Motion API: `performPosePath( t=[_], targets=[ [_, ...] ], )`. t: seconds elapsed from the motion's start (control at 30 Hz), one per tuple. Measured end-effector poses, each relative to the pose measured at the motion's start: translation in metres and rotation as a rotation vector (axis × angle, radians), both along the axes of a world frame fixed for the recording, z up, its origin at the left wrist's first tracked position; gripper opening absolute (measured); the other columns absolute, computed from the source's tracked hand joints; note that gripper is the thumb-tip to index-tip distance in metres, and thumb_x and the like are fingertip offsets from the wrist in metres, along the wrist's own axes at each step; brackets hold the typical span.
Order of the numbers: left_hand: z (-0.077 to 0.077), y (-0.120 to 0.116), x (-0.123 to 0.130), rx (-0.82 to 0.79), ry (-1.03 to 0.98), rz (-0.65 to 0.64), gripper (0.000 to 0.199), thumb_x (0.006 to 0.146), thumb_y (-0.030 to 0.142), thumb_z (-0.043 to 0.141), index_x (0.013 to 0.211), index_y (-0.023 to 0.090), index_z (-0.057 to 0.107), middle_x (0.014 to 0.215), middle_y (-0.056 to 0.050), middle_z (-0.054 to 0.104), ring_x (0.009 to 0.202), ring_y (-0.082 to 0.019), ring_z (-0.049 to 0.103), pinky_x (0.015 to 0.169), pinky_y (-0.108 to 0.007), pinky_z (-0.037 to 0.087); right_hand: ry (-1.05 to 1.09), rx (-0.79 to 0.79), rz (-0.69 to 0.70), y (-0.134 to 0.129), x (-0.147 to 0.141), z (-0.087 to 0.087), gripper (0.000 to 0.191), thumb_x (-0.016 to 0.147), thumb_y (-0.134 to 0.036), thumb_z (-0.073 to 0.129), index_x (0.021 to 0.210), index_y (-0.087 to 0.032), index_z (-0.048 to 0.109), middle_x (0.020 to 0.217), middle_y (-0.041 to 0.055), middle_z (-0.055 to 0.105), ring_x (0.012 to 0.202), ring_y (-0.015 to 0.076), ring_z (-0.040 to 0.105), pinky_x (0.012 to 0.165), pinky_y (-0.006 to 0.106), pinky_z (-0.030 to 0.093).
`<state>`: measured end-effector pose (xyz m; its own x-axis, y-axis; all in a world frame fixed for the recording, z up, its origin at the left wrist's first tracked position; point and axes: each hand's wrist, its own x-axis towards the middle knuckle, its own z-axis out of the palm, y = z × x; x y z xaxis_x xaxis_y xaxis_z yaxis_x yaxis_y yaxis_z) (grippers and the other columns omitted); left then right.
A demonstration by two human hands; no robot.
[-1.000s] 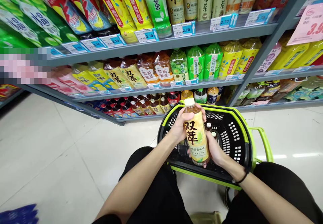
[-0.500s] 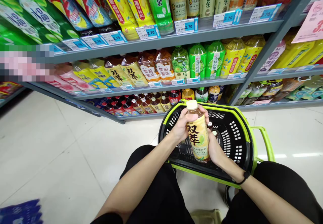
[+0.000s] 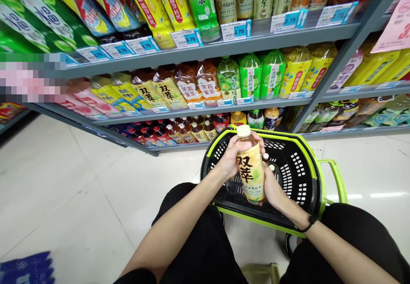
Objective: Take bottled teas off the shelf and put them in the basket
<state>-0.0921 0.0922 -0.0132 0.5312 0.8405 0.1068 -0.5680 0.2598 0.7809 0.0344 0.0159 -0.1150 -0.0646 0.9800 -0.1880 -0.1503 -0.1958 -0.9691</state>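
A drink bottle (image 3: 252, 173) with a pale yellow label and cream cap is held nearly upright, its label facing me. My left hand (image 3: 231, 156) closes round its upper left side, the thumb lying across the front below the cap. On the other side my right hand (image 3: 270, 185) grips it, with fingertips showing behind the bottle's shoulder. Beneath both hands is a black shopping basket (image 3: 293, 141) with a lime-green rim. Inside it, partly hidden by my right hand, a few bottles (image 3: 266, 158) show their caps.
Ahead stands a grey shelf unit (image 3: 282, 36) with rows of drink bottles and price tags. The basket's green handle (image 3: 338, 181) sticks out to the right. My knees flank the basket. A blue package (image 3: 27, 269) lies on the tiled floor (image 3: 73, 190) at lower left.
Almost nothing differs. Both hands keep hold of the bottle in about the same place, and the view has shifted very slightly.
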Motion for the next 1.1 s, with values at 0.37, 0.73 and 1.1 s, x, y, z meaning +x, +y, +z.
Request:
performPosePath(
  t=[0.37,0.73,1.1],
  targets=[
    [0.0020,-0.0022,0.0004,-0.024,0.014,0.002,0.034,0.069,0.037,0.080,0.089,0.016,0.063,0.090,-0.006,0.069,0.081,-0.021,0.071,0.079,-0.033,0.057,0.076,-0.025,-0.039,0.0006,-0.0017,-0.0026,0.069,0.099,-0.079,0.040,0.115,-0.019,0.070,0.098,0.0095,0.076,0.108,0.0288,0.069,0.094,0.041,0.057],
    [0.0018,-0.0013,-0.0001,-0.041,0.013,-0.007,0.033,0.069,0.035,0.081,0.089,0.017,0.062,0.090,-0.006,0.070,0.082,-0.021,0.071,0.078,-0.033,0.057,0.082,0.003,-0.072,0.0002,-0.0024,0.0002,0.061,0.100,-0.075,0.043,0.100,-0.020,0.069,0.091,0.0086,0.074,0.100,0.0270,0.069,0.087,0.038,0.059],
    [0.0011,-0.0020,0.0008,-0.035,0.016,-0.010,0.033,0.069,0.036,0.082,0.088,0.017,0.062,0.092,-0.006,0.070,0.082,-0.020,0.070,0.078,-0.032,0.057,0.015,-0.045,-0.070,-0.0002,-0.0029,0.0018,0.063,0.098,-0.078,0.041,0.093,-0.020,0.065,0.090,0.0087,0.073,0.102,0.0270,0.067,0.092,0.039,0.055]
  ],
)
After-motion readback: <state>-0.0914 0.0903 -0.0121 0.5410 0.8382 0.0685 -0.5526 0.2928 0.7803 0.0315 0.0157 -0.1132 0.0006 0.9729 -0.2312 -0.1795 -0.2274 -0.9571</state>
